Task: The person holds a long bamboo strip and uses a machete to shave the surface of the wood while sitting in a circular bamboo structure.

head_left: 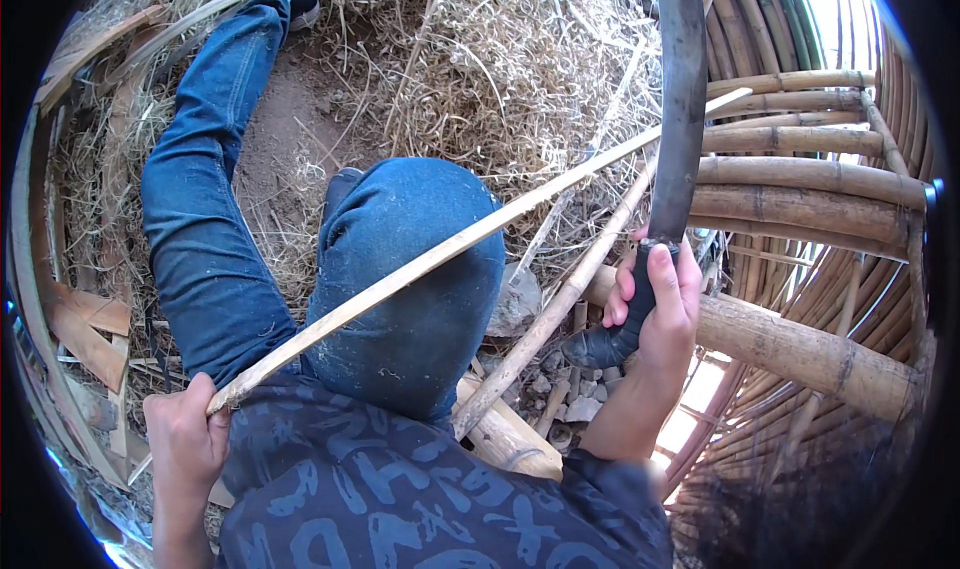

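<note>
A long pale bamboo strip (420, 266) runs slantwise over my raised knee, from lower left to upper right. My left hand (188, 431) is closed round its near end, beside my hip. In my right hand (664, 294) is a machete (680, 109) with a dark, slightly curved blade pointing up and away. The fingers wrap its black handle, and the thumb lies along it near the blade's base. The blade crosses close to the strip's far end; whether the two touch I cannot tell. The blade's tip is cut off by the top of the picture.
Pale shavings (480, 79) cover much of the ground ahead. A thick bamboo pole (800, 344) lies at the right, below stacked bamboo lengths (800, 189). A thinner stick (560, 309) slants beside my knee, over small stones (580, 407). Split bamboo pieces (85, 334) lie at the left.
</note>
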Tool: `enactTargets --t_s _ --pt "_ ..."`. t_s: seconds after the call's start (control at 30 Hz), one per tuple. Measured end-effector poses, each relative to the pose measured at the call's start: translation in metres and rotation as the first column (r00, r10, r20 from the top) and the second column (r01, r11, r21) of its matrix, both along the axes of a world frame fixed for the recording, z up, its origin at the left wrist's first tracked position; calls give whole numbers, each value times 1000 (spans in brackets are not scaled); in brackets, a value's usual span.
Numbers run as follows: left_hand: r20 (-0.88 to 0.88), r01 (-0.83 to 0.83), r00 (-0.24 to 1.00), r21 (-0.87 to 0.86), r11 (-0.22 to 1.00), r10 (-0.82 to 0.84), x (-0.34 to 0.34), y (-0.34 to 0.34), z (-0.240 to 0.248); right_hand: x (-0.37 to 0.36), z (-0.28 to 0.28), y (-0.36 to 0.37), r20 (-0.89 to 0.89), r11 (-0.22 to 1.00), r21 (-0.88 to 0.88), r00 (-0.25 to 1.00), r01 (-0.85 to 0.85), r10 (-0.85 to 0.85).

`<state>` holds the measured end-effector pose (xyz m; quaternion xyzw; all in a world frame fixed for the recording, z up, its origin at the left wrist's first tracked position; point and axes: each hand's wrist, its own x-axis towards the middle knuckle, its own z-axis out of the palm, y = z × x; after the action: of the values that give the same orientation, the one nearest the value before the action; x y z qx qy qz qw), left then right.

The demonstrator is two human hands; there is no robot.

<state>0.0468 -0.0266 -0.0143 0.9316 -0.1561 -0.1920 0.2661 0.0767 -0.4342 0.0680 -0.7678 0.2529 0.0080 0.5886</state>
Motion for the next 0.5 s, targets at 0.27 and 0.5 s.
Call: enactTargets --t_s 0.27,0.5 --pt "-33 -1 999 -15 1000 1 -3 -2 -1 8 1 -1 15 997 48 997 69 -69" --pt "-25 9 1000 -3 1000 -9 -3 -3 -2 7 3 4 44 993 82 995 84 -88"
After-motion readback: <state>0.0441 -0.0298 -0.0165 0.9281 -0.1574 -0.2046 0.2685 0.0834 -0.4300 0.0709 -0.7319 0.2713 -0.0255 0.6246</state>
